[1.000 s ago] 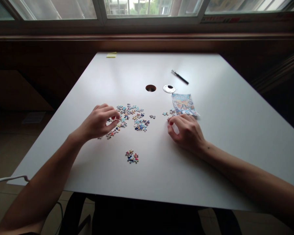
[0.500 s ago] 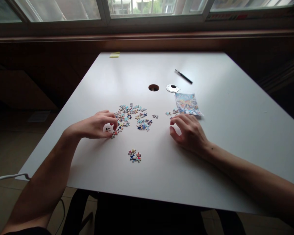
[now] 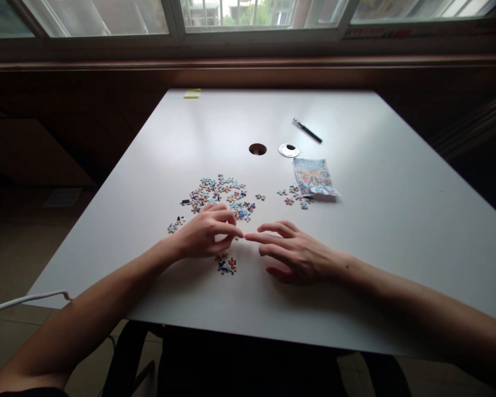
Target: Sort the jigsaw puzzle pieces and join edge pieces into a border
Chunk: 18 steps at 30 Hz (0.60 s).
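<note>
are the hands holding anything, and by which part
Cannot be told. The left hand is pinched shut by the joined pieces, perhaps on one piece; the right hand is open and holds nothing.

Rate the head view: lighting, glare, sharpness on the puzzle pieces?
Head view: backlit by the windows, which blow out; pale sheen on the white table; wall below the sill very dark. Loose puzzle pieces too small to resolve. Left hand and right hand evenly lit, soft shadows. Table edges splay, wide-angle.

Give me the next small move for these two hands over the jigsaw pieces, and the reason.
Probably lower the left hand to the small joined cluster of colourful jigsaw pieces just below it. Its fingertips are pinched together, perhaps on a piece too small to make out, and the right hand lies open beside it on the white table.
</note>
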Each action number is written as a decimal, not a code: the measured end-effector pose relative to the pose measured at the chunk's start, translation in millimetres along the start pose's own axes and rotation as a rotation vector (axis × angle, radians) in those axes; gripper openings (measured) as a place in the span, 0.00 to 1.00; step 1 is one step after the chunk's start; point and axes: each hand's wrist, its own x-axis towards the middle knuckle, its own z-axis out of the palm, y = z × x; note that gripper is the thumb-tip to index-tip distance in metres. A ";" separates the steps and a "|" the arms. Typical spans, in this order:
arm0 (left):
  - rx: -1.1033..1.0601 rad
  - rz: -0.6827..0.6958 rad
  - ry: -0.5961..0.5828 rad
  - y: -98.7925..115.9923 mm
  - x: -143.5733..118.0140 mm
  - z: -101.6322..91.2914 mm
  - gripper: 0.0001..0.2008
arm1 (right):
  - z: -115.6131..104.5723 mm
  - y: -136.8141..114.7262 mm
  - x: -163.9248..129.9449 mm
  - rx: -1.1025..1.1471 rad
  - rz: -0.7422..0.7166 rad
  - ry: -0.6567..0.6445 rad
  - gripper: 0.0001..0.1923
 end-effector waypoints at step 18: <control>0.168 -0.025 0.017 -32.8 -17.0 -29.8 0.20 | -11.3 39.2 -16.4 -0.554 0.520 0.321 0.08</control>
